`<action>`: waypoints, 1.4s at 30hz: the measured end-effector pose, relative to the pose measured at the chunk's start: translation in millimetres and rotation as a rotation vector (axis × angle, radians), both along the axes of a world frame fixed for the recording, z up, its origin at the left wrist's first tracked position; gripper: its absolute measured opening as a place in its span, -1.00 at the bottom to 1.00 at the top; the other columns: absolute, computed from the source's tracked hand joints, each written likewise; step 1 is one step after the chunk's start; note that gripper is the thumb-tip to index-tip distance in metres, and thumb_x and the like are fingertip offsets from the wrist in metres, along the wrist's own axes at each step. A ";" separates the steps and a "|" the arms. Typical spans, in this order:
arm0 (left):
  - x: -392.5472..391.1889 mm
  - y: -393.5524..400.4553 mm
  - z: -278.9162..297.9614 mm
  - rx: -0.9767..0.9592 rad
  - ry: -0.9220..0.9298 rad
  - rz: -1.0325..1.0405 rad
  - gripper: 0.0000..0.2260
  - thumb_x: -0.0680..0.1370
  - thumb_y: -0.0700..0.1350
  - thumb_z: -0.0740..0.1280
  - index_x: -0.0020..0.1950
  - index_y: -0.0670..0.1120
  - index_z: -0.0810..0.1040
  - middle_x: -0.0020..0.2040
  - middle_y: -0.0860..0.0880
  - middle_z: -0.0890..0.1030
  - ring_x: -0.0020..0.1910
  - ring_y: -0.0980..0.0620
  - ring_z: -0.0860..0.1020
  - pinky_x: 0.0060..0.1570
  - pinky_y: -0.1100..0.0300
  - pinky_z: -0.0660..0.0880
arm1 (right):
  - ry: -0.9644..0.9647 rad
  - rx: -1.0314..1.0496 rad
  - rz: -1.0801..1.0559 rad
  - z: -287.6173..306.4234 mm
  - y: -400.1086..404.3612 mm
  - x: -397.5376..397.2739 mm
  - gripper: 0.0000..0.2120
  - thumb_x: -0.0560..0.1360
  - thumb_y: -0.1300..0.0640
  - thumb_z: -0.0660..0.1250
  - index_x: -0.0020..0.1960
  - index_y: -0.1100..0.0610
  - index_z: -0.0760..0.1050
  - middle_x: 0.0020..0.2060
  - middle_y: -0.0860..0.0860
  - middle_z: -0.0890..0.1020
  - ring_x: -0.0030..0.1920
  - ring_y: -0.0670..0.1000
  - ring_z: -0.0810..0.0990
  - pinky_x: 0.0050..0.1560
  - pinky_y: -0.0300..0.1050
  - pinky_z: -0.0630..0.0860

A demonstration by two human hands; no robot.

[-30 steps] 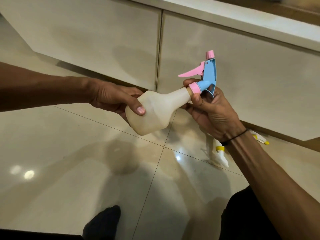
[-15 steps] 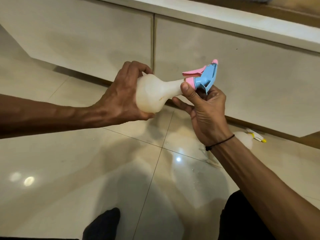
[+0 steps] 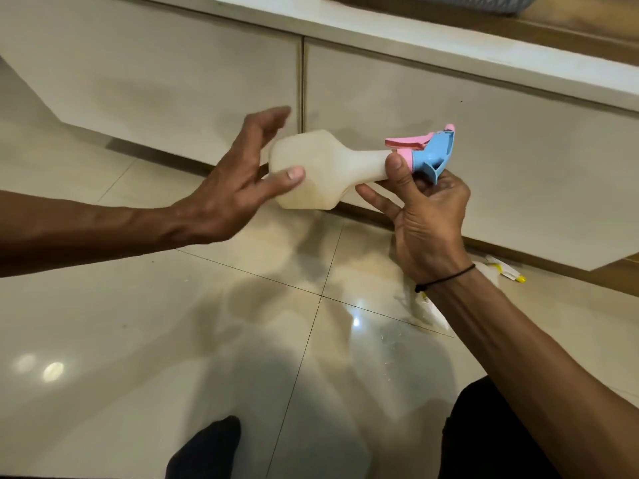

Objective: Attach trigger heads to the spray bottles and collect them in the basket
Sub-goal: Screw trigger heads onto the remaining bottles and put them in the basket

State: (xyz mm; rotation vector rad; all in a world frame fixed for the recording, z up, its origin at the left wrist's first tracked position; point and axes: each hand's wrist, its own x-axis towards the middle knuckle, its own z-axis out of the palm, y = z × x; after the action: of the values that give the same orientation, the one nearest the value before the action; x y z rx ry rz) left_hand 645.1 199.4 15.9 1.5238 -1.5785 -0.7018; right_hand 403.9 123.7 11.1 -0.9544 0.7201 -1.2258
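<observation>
Open floor [image 3: 103, 340] below & left of hands, cabinet fronts [image 3: 484, 160] blocking behind, loose trigger parts [image 3: 505, 271] littering floor at right.

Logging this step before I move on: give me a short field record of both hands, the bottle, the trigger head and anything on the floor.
bottle: translucent white plastic spray bottle, held level in the air
trigger head: blue and pink trigger head, seated on the bottle neck
right hand: right hand pinches the pink collar and cradles the head
left hand: left hand, fingers spread; only the thumb rests on the bottle
floor: yellow-tipped white trigger head lying by the cabinet base
</observation>
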 end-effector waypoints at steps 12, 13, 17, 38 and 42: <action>6.8 -17.3 7.6 0.474 0.482 -0.185 -0.20 0.38 -0.03 0.66 0.53 0.22 0.35 0.47 -0.11 0.51 0.32 -0.14 0.68 0.15 -0.05 0.70 | 0.001 0.106 0.012 -3.0 -9.4 -17.5 -0.65 0.60 0.28 0.43 0.30 0.45 0.50 0.07 0.25 0.68 0.04 0.16 0.74 0.07 0.12 0.71; 5.7 -18.1 9.7 0.439 0.511 -0.178 -0.09 0.33 -0.02 0.69 0.56 0.27 0.30 0.48 -0.09 0.50 0.34 -0.15 0.67 0.16 -0.08 0.69 | -0.010 0.111 0.005 -3.4 -10.2 -18.9 -0.64 0.60 0.28 0.43 0.30 0.46 0.49 0.06 0.25 0.68 0.03 0.15 0.74 0.07 0.11 0.71; -0.2 -27.0 21.8 0.592 0.777 -0.148 -0.14 0.41 0.44 0.47 0.61 0.08 0.38 0.46 -0.18 0.59 0.31 -0.26 0.68 0.14 -0.24 0.67 | -0.034 0.110 -0.017 -2.7 -10.3 -20.8 -0.67 0.58 0.30 0.45 0.28 0.43 0.52 0.06 0.24 0.68 0.06 0.17 0.74 0.06 0.12 0.71; -3.3 -36.0 25.7 0.551 0.783 -0.118 -0.33 0.55 0.15 0.49 0.61 0.02 0.38 0.49 -0.16 0.54 0.30 -0.25 0.69 0.09 -0.12 0.70 | -0.079 0.036 0.052 -2.8 -13.2 -25.5 -0.91 0.57 0.40 0.40 0.06 0.31 0.57 0.01 0.25 0.59 0.08 0.22 0.63 0.09 0.11 0.70; 5.4 -40.0 28.3 0.692 0.646 -0.106 -0.31 0.60 0.42 0.23 0.53 -0.03 0.49 0.38 -0.30 0.64 0.08 -0.21 0.76 -0.13 0.12 0.73 | -0.045 -0.010 0.101 -0.6 -13.5 -29.1 -0.90 0.56 0.40 0.40 0.07 0.31 0.59 0.07 0.26 0.65 0.08 0.20 0.70 0.10 0.11 0.70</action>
State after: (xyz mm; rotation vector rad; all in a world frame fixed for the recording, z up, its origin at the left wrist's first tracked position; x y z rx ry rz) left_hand 650.4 159.4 44.2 1.4423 -0.9571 -1.7290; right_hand 374.8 110.2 10.6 -0.9576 0.6238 -1.1599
